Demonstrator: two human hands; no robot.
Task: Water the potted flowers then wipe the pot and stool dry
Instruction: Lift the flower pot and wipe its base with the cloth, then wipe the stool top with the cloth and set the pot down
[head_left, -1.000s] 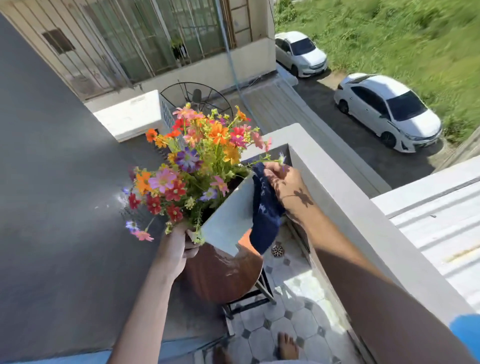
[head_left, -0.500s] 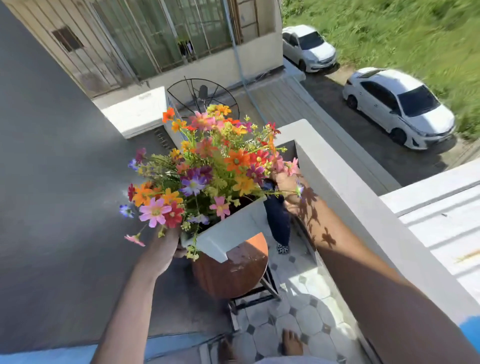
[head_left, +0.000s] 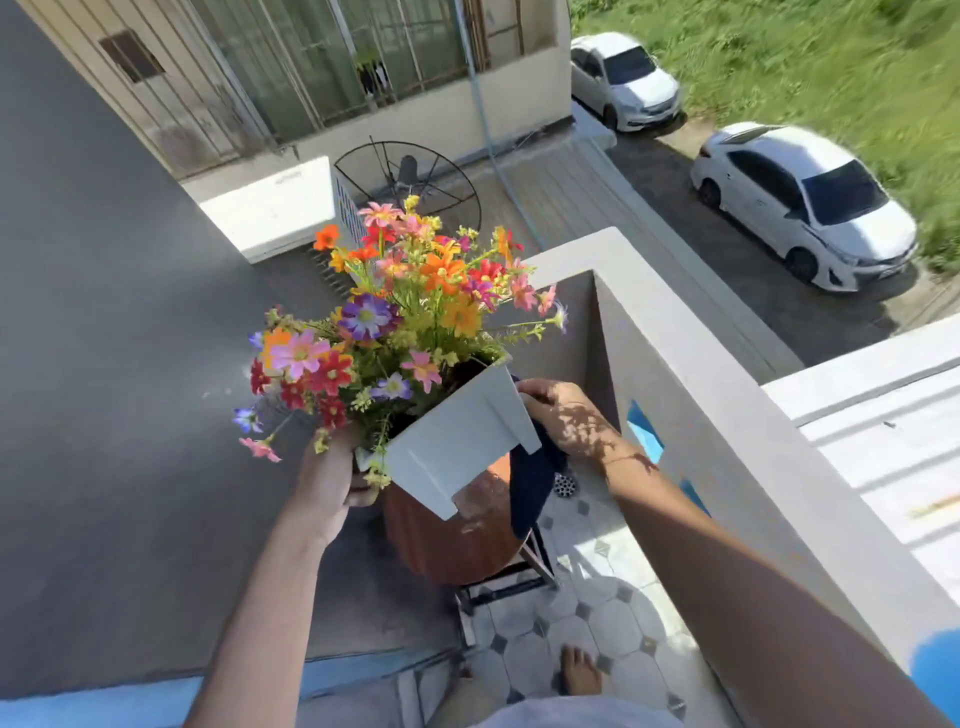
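A square white pot (head_left: 457, 441) full of mixed bright flowers (head_left: 400, 312) is lifted and tilted above a round brown stool (head_left: 457, 540) with black legs. My left hand (head_left: 332, 483) grips the pot's left lower corner. My right hand (head_left: 566, 415) holds a dark blue cloth (head_left: 532, 478) against the pot's right side; the cloth hangs down over the stool's right edge. The stool's top shows wet patches.
A grey wall (head_left: 114, 395) rises close on the left and a concrete balcony parapet (head_left: 691, 395) runs along the right. The floor is patterned tile (head_left: 597, 623) with a drain (head_left: 565, 484). My bare foot (head_left: 579, 673) stands below the stool.
The pot has turned more upright, with the flowers swinging up and right. My right hand and the cloth slid from the pot's upper far side down to its right corner.
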